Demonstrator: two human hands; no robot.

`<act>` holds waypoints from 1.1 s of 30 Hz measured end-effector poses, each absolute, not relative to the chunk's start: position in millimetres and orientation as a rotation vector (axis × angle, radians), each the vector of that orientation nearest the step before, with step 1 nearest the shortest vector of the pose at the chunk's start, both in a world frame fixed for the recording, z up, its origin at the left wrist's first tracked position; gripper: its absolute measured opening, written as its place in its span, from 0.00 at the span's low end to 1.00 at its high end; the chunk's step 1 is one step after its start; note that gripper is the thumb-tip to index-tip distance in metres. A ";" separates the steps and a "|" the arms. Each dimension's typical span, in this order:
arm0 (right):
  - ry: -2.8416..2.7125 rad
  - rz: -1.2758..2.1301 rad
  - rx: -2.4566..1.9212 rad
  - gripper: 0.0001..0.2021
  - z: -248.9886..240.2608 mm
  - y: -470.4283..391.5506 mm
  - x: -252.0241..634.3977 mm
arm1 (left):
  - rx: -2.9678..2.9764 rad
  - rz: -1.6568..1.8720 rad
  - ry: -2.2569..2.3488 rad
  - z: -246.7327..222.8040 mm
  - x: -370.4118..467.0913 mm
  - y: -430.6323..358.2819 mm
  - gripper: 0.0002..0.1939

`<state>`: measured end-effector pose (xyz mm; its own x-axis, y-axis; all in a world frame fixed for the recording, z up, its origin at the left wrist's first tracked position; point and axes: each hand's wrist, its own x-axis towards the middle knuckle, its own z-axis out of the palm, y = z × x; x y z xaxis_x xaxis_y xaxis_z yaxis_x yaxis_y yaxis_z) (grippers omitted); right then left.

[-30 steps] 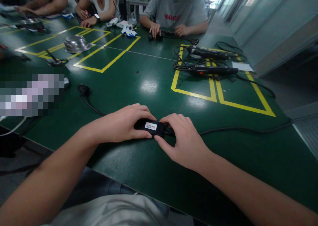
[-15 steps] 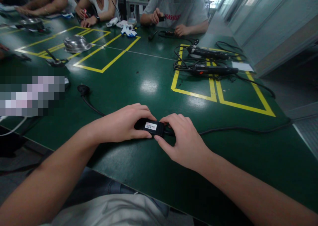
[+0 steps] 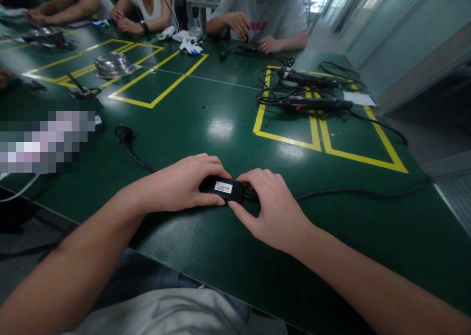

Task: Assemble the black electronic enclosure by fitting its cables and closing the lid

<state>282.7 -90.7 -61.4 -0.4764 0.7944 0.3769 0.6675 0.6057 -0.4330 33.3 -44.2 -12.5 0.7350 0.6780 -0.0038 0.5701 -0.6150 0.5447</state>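
Observation:
A small black box with a white printed label [image 3: 223, 188] lies low over the green table, with a black cord [image 3: 342, 191] running from its right side. My left hand [image 3: 195, 183] grips the box's left part between thumb and fingers. At its right end, my right hand [image 3: 272, 205] has thumb and fingers closed about the edge where the cord joins. Beyond my left hand a black power plug [image 3: 124, 133] rests on the table, its lead passing behind that hand. The box's underside and left end are hidden.
Two black corded tools [image 3: 316, 103] lie across yellow tape frames at the right. A metal bowl [image 3: 114, 65] and white-blue gloves [image 3: 191, 46] sit farther back. Across the table, a person in a grey shirt [image 3: 257, 16] handles small black items. The table's near edge [image 3: 162, 262] runs before me.
My hands and the black box have stayed in place. The person opposite has lowered one hand toward the dark item on the table.

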 end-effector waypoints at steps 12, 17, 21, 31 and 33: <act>-2.292 0.324 -1.162 0.10 -60.3 -90.6 283.2 | 2.411 0.266 0.954 -12.7 33.5 -43.5 0.14; -2.297 0.338 -1.178 0.09 -58.8 -91.2 283.0 | 2.396 0.238 0.957 -10.1 33.8 -44.0 0.15; -2.296 0.345 -1.189 0.10 -59.0 -91.4 283.2 | 2.396 0.243 0.963 -10.5 34.8 -44.2 0.15; -2.290 0.323 -1.170 0.11 -59.9 -91.2 282.8 | 2.401 0.254 0.957 -12.1 34.6 -43.4 0.14; -2.289 0.329 -1.170 0.11 -59.7 -91.4 282.8 | 2.399 0.249 0.956 -12.0 34.5 -43.0 0.14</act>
